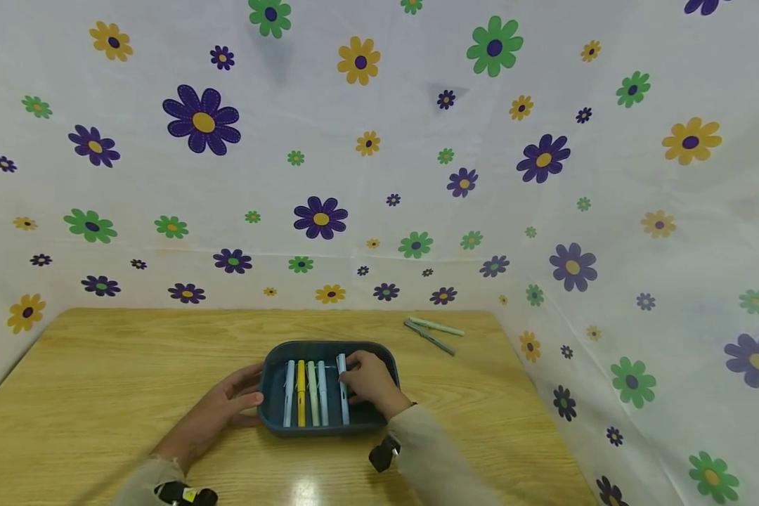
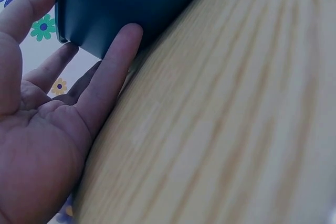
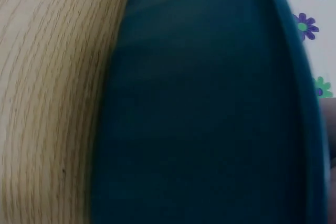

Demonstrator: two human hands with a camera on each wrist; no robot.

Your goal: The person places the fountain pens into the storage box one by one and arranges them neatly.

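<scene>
A dark blue tray stands on the table with several capped pens lying side by side in it. From the left these are a light blue pen, a yellow pen, a pale green pen and another light blue pen. Apart from them, towards the right, my right hand pinches one more light blue pen inside the tray. My left hand rests against the tray's left end; in the left wrist view its extended fingers touch the outer wall.
Behind the tray to the right, a pale green pen and a dark grey-green pen lie on the wooden table. A flower-printed white cloth hangs along the back and right side. The tray's wall fills much of the right wrist view.
</scene>
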